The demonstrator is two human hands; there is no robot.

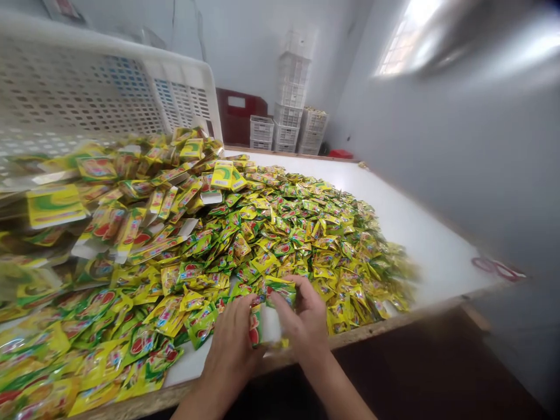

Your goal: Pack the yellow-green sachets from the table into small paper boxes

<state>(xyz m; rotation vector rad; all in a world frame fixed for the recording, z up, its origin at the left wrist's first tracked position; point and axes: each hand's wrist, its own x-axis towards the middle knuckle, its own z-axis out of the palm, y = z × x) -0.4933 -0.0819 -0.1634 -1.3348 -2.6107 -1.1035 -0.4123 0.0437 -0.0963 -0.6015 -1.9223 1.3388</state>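
My left hand point(231, 341) is wrapped around a small carton point(255, 325) with red and green print, a white flap or inside showing. Thumb and fingers of my right hand point(306, 318) close on a green and yellow candy packet point(282, 286) at the carton's far end. Whether it is one packet or a few stacked, I cannot tell. Both hands are just above the table's near edge. A wide heap of similar shiny packets point(301, 224) lies in front of and around them. Printed cartons point(56, 205), some with flaps up, are piled on the left.
A white perforated crate point(184, 70) lies tipped behind the cartons. Scissors point(499, 268) with reddish handles rest at the white table's point(431, 233) right corner. Stacked white crates point(289, 99) and a dark red object point(240, 119) stand by the back wall.
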